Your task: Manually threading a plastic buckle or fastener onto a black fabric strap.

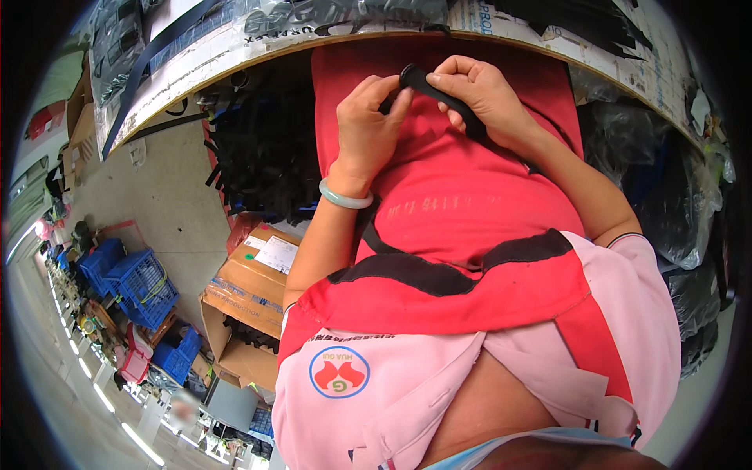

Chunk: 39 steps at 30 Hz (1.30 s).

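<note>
From where I stand, the work is all happening above the lap, just short of the surface (184, 69). A black strap (457, 106) is held up over the red apron (446, 188), one end curled over toward the left. The right hand (486, 98) is clamped on it, thumb on top and fingers beneath. The left hand (370, 117), with a pale green bangle (345, 197) at the wrist, is close beside it, fingers curled at the strap's curled end. A dark bit shows between its thumb and forefinger (part of the same strap, perhaps), but I cannot tell whether they are pinched shut on it. The two hands are near each other without touching.

What could go wrong, I'd judge, sits at that curled end. If the left fingertips have only a slight hold, the end could spring free or twist. Should the right thumb ease off, the whole strap might slide down the apron, with nothing but the lap to catch it. A drop off the left side would be a nuisance: a heap of black straps (262, 149) lies there below the surface, and one more dark piece would be hard to pick out.
</note>
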### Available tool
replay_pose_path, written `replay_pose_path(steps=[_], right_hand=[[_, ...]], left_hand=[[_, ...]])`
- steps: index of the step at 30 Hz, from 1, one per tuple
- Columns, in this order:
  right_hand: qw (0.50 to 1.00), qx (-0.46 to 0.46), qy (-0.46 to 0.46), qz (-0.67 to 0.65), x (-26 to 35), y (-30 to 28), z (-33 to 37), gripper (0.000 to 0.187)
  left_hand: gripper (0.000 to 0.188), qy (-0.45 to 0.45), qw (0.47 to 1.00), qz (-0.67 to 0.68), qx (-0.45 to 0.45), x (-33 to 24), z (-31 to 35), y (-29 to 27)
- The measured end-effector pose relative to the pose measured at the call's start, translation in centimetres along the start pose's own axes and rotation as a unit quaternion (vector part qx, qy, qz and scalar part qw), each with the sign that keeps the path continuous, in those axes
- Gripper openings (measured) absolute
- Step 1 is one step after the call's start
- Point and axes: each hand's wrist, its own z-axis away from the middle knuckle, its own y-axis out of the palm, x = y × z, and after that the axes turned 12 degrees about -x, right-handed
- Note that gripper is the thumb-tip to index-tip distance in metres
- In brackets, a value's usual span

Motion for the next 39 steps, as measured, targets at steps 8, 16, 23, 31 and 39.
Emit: replay_pose_path(steps=[8,16,23,31,39], right_hand=[[1.0,-0.012,-0.027,-0.006,-0.6,0.6,-0.4,0.021],[0.997,0.061,0.019,-0.032,-0.2,-0.1,-2.0,0.033],[0.937,-0.034,-0.301,0.173,-2.1,0.6,-1.6,0.016],[0.966,0.052,-0.082,0.239,1.5,0.3,0.5,0.024],[0.987,-0.004,-0.066,0.149,0.6,0.7,-0.7,0.025]], left_hand=[[0.013,-0.036,0.999,0.019,-0.024,0.6,0.7,0.3],[0.013,-0.076,0.989,0.123,-0.001,0.7,1.5,0.3],[0.019,-0.467,0.782,0.41,0.043,0.9,0.7,0.0],[0.02,-0.338,0.88,0.332,-0.036,0.0,1.0,0.2],[0.017,-0.277,0.911,0.304,-0.026,-0.2,1.1,0.4]])
